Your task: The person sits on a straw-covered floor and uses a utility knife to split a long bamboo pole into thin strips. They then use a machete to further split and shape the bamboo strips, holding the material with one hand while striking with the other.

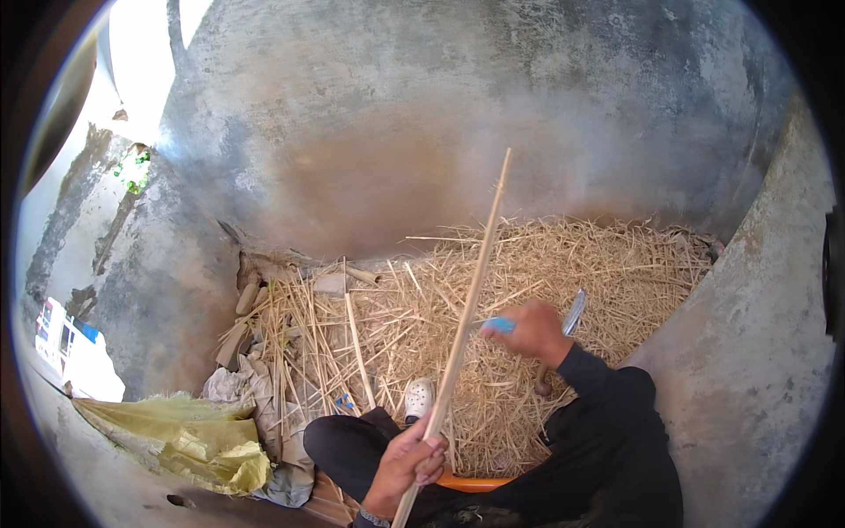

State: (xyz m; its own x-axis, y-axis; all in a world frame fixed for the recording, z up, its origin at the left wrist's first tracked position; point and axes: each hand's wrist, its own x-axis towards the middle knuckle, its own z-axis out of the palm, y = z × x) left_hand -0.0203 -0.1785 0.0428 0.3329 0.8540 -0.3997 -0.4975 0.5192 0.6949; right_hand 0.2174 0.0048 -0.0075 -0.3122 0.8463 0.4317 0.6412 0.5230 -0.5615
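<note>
My left hand [409, 462] is closed round the lower part of a long, pale bamboo strip [476, 286]. The strip slants up and away to the right, and a few fine fibres stick out near its far end. Slightly blurred, my right hand [534, 332] grips a small blue-handled tool [500, 325] beside the strip's middle. A thin part of the tool points left toward the strip; its working edge is too small to make out. Just beyond the right hand lies a shiny, flat, blade-like thing [575, 312] on the shavings.
A deep heap of shavings [607, 264] covers the floor between grey walls [422, 114]. Loose strips [356, 343] lie left of it. A yellow woven sack [180, 436] is at the lower left. My shoe [419, 399] and an orange rim [475, 484] are close in front.
</note>
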